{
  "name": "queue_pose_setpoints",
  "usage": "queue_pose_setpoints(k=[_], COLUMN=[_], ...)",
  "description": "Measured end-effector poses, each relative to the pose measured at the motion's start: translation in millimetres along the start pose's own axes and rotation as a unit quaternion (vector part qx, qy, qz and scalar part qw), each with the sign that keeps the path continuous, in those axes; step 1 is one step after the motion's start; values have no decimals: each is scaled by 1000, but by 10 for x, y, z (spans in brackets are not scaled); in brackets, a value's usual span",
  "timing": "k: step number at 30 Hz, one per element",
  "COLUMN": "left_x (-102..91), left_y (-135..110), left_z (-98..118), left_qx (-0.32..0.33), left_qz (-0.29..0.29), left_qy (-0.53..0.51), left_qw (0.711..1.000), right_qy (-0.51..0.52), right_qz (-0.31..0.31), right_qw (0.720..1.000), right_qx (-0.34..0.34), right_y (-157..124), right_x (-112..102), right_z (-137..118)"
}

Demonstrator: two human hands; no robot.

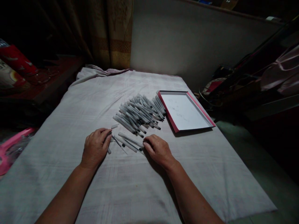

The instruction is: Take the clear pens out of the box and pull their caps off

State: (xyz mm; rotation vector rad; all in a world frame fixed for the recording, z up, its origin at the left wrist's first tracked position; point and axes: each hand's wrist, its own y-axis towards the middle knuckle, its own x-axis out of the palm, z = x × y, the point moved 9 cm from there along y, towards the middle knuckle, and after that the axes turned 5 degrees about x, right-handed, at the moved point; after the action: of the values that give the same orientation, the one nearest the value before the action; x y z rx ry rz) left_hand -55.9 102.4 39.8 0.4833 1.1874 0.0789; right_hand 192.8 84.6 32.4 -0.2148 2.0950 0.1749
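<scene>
On the cloth-covered table, my left hand [96, 145] is closed in a pinch beside a few loose pens; what lies between its fingertips is hidden. A short clear tube [114, 126] shows just beyond those fingers, and another short piece [109, 151] pokes out under them. To the right, my right hand [159, 148] has its fingers curled together at the end of a clear pen [130, 140]. Between the hands lie several pens and thin dark refill-like sticks [119, 143]. A large heap of clear pens with black tips [137, 112] lies just beyond both hands.
A shallow box lid with pink sides and white inside [187, 112] lies right of the heap, touching or close to it. Pale checked cloth [130, 193] covers the table. A wall [177, 46] and curtain [119, 34] stand behind; a pink object [14, 146] is at the left edge.
</scene>
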Motion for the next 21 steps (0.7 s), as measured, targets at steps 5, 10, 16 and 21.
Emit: queue_pose_setpoints(k=[5, 10, 16, 21], left_x=[-40, -97, -109, -146], left_y=[-6, -4, -24, -31], left_z=[122, 339, 569, 555], left_qx=[5, 76, 180, 181], left_qz=[-4, 28, 30, 21], left_qy=[82, 72, 21, -25], left_qw=[997, 994, 983, 983], right_qy=[-19, -14, 214, 381], right_qz=[-37, -33, 39, 35], right_qw=[999, 999, 976, 919], right_qx=[-13, 2, 11, 95], right_y=[-38, -16, 20, 41], right_x=[7, 22, -51, 84], right_z=[-46, 21, 100, 273])
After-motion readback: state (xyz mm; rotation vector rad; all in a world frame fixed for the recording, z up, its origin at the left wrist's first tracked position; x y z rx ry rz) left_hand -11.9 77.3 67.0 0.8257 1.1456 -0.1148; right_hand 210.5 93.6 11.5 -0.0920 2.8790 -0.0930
